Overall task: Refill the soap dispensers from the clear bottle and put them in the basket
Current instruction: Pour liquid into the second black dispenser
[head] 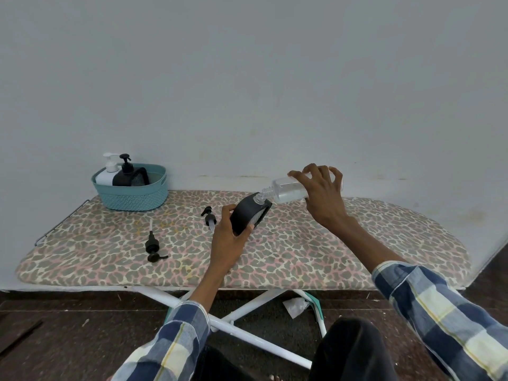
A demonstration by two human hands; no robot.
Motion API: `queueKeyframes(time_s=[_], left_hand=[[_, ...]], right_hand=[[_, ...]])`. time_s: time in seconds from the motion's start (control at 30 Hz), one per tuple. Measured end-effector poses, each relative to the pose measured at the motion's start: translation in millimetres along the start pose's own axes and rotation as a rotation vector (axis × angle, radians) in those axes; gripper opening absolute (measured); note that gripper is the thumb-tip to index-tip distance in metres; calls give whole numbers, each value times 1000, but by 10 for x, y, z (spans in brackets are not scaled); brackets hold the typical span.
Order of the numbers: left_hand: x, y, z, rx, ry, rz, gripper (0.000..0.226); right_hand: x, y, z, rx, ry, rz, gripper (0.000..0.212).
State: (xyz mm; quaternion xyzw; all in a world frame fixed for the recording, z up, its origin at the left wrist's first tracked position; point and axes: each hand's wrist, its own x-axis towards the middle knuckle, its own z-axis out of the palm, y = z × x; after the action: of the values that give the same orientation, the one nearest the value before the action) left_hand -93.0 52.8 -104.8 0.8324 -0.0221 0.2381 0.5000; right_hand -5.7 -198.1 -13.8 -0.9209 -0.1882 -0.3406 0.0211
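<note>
My left hand [229,237] grips a black soap dispenser [247,214] with its pump off, tilted on the ironing board. My right hand [323,192] holds the clear bottle [286,189] tipped on its side, its neck touching the dispenser's open mouth. Two black pump heads lie loose on the board: one [209,218] just left of my left hand, another [152,247] farther left. A teal basket [137,195] at the board's back left holds a white dispenser [107,173] and a black dispenser [129,174], both with pumps on.
The leopard-print ironing board [302,254] stands against a plain white wall on white crossed legs [242,323]. A crumpled white scrap [295,306] lies on the dark floor under it. The board's right end is bare.
</note>
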Motion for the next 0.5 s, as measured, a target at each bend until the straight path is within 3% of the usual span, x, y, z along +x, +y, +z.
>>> queueKeyframes(time_s=[0.5], left_hand=[[1, 18, 7, 0, -13, -20, 57]], right_hand=[[10, 3, -17, -12, -5, -4, 97]])
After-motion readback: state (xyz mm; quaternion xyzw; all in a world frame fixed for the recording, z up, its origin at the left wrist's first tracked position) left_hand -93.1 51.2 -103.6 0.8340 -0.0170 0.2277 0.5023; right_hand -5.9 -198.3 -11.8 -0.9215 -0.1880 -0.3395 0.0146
